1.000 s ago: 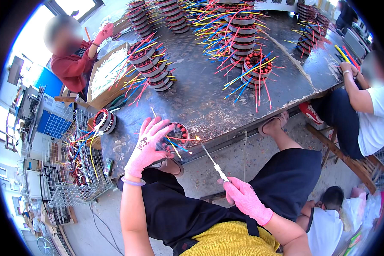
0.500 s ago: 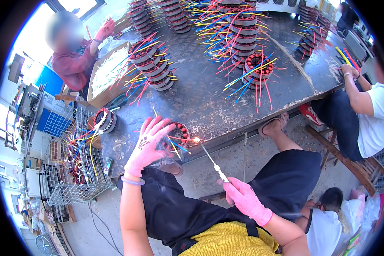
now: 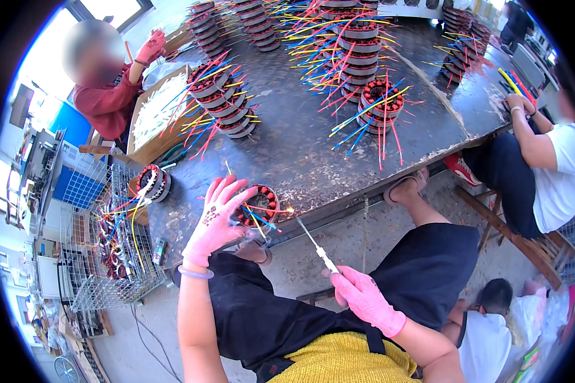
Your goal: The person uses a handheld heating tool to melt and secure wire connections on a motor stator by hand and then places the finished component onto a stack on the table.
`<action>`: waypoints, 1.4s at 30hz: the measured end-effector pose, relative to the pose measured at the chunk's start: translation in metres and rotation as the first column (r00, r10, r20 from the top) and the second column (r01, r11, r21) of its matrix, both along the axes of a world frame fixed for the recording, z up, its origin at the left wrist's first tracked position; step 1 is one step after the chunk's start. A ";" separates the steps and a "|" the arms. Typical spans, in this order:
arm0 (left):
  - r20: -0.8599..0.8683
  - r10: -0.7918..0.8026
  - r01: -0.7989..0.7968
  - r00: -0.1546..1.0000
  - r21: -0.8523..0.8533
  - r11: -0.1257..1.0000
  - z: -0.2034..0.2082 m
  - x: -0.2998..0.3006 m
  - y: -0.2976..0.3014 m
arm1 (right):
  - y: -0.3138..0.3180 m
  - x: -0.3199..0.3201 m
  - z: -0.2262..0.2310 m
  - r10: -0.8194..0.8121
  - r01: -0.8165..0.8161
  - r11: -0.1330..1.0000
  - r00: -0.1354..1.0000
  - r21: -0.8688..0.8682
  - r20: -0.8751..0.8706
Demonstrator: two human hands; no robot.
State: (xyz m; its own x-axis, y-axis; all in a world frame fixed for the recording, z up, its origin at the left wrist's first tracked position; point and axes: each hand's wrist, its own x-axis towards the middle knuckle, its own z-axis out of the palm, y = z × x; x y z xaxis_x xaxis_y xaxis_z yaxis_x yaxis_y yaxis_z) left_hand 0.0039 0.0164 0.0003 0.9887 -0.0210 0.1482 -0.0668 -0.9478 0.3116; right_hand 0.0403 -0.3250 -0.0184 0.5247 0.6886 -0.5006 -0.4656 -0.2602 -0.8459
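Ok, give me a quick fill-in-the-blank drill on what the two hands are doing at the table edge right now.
1. Both hands wear ____ gloves.
2. The left hand rests on a round wound coil with coloured wires, at the near edge of the dark ____.
3. The right hand holds a thin tool whose tip, at the coil, shows a small ____.
4. A wire ____ of more coils stands left of the person.

Missing words: pink; table; flame; basket
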 end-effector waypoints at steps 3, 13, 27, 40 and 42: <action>-0.006 -0.018 0.017 1.000 -0.010 1.000 0.003 -0.001 0.002 | -0.001 0.000 -0.004 0.015 -0.015 1.000 1.000 -0.002 0.013; -0.064 -0.005 0.003 0.998 -0.031 1.000 0.007 0.002 0.000 | -0.001 0.002 -0.002 0.037 -0.037 0.999 0.998 -0.016 0.054; -0.082 -0.013 0.013 0.997 -0.006 1.000 0.005 0.002 0.003 | -0.002 0.002 0.003 0.057 -0.057 0.998 0.989 -0.003 0.136; -0.062 -0.035 0.035 0.997 0.006 0.999 0.002 0.002 0.006 | -0.001 0.003 0.005 0.070 -0.068 0.998 0.989 -0.014 0.130; -0.062 -0.037 0.037 0.997 0.006 0.999 0.003 0.003 0.006 | -0.001 0.003 0.005 0.075 -0.073 0.997 0.988 -0.015 0.138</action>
State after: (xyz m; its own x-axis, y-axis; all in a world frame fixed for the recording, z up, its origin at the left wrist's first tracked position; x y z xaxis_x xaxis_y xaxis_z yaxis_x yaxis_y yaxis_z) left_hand 0.0066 0.0219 0.0029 0.9946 -0.0587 0.0860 -0.0827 -0.9472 0.3097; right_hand 0.0434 -0.3265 -0.0130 0.5370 0.7235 -0.4337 -0.3238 -0.2979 -0.8980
